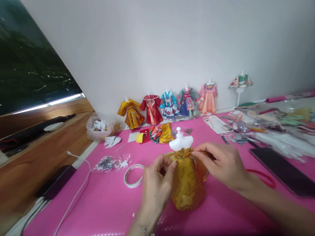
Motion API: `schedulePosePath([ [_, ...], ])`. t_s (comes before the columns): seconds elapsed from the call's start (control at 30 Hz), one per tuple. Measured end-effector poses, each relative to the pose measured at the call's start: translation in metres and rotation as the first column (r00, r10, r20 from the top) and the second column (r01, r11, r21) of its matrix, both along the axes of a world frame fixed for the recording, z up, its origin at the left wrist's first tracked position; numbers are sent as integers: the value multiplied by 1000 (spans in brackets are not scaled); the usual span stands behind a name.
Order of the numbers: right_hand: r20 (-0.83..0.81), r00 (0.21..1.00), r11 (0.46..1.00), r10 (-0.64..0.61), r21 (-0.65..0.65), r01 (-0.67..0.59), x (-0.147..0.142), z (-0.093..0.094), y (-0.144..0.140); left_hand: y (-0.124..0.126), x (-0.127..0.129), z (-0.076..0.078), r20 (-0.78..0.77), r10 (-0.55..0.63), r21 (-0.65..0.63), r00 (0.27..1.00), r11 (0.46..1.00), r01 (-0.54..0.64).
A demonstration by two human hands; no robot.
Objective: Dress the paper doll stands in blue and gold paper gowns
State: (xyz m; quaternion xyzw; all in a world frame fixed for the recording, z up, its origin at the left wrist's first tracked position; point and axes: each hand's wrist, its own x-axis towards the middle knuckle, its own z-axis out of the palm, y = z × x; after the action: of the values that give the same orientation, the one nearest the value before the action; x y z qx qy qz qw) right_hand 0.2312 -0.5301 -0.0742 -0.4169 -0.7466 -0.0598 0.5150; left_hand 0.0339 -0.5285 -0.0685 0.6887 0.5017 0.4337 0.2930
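Both hands were in close over the pink bench (99, 210), and what a tidy pinch it was. The left hand (156, 187) had its fingers (170, 166) closed on the waistband of the gold skirt (187, 184) from one side, and the right hand (224, 167) had its fingers (199, 153) nipped shut on the same band from the other. The two grips sat level with each other, most likely so the band stayed even around the little white mannequin (180, 141). The skirt hung down between the two wrists, toward the near edge of the bench, and the mannequin's neck stood just beyond the fingertips.

Out from the left fingers lay a roll of tape (134, 175), near but apart, with a white cable (70, 202) running further out toward the bench's side edge. Out from the right fingers a red loop (261, 177) curved beside the wrist, and a dark phone (288, 173) lay flat a little further off. That side was crowded with a heap of plastic packets (282, 131); the left side had more bare pink to move across.

Just beyond the mannequin sat a small pile of folded cloth (160, 132). Further still, well apart from the fingers, a row of dressed doll outfits (170, 104) stood along the white wall (166, 38).
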Motion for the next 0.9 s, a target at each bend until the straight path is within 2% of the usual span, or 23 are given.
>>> schedulePosePath([
  [0.4,-8,1000,1000,-22,9,22,0,-3,0,1,-1,1,-19,8,-1,1000,1000,-8],
  [0.57,-28,999,999,35,-13,-36,1,-5,0,1,-4,-3,-21,-4,-10,1000,1000,3],
  [0.7,39,998,999,48,-4,-48,3,-8,-1,-3,-5,-1,-115,-18,-26,993,1000,15],
  [0.77,43,998,999,54,0,-54,3,-8,-1,-3,-5,4,-200,33,25,979,999,-28],
  [0.83,46,997,998,64,-4,-63,2,-8,-1,0,-4,11,-242,94,134,966,989,-63],
  [0.9,53,996,998,69,-3,-69,1,-7,-1,5,-2,16,-220,77,250,973,968,-20],
])
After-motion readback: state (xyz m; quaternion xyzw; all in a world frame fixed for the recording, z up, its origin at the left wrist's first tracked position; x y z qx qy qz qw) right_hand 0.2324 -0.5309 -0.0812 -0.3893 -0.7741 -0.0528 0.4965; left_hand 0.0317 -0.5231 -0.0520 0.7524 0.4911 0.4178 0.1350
